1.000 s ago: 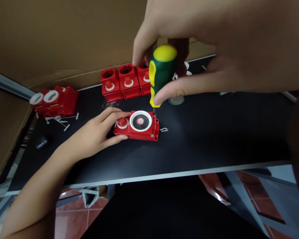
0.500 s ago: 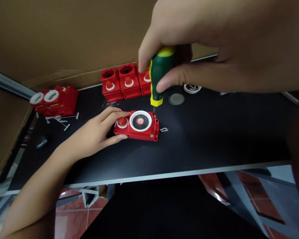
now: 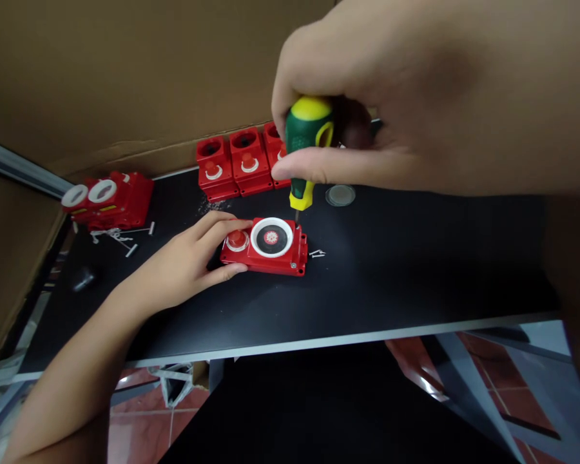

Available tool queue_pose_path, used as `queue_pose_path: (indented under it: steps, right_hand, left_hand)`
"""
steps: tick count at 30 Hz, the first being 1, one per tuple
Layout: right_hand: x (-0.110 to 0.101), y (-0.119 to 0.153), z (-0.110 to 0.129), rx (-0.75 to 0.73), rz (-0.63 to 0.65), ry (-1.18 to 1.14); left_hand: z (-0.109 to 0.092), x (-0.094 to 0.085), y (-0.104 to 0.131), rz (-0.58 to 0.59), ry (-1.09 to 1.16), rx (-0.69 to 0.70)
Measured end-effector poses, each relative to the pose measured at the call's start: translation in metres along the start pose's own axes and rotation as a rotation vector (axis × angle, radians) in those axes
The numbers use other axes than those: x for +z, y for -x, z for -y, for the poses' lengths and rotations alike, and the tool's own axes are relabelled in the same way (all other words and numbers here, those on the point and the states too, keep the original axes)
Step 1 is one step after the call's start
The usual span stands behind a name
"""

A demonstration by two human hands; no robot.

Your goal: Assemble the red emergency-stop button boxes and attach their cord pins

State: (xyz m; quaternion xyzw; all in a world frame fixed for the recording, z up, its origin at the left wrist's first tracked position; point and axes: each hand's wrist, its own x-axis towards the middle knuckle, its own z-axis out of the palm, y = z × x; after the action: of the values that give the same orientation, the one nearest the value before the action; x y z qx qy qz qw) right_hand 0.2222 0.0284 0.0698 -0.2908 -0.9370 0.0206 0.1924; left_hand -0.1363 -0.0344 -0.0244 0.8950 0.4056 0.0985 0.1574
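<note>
one screwdriver (image 3: 303, 134), partly hidden, gripped by right hand (image 3: 357, 96); left hand (image 3: 193, 258) clasps red box (image 3: 265, 258), partly covering it.

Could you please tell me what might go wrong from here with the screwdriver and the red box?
The screwdriver in the right hand stands at one corner of the red box; it might slip and scratch it.
The left hand holds the opposite end, so the box could swivel if that grip loosens.
The small loose pieces beside it might scatter if bumped.

Green-and-yellow screwdriver (image 3: 302, 132), red box (image 3: 265, 259), black tabletop (image 3: 406, 270)
</note>
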Motion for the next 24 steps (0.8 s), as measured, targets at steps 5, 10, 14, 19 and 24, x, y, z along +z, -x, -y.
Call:
queue_pose_path:
  steps: [5, 10, 14, 19, 24]
  right_hand:
    - [0.001, 0.008, 0.000, 0.009, -0.053, 0.293]
    - [0.002, 0.002, 0.008, 0.023, -0.078, 0.380]
    - [0.002, -0.011, 0.021, -0.011, -0.100, 0.434]
    - [0.000, -0.016, 0.025, -0.025, -0.137, 0.475]
    - [0.000, -0.013, 0.024, -0.087, -0.202, 0.513]
  left_hand:
    - [-0.001, -0.001, 0.000, 0.007, 0.006, -0.005]
    - [-0.001, -0.002, 0.000, -0.002, 0.005, 0.021]
    - [-0.003, -0.003, 0.000, 0.005, -0.003, 0.009]
    - [-0.005, -0.003, 0.001, 0.019, 0.006, -0.025]
    - [-0.005, -0.002, 0.002, 0.008, 0.002, 0.007]
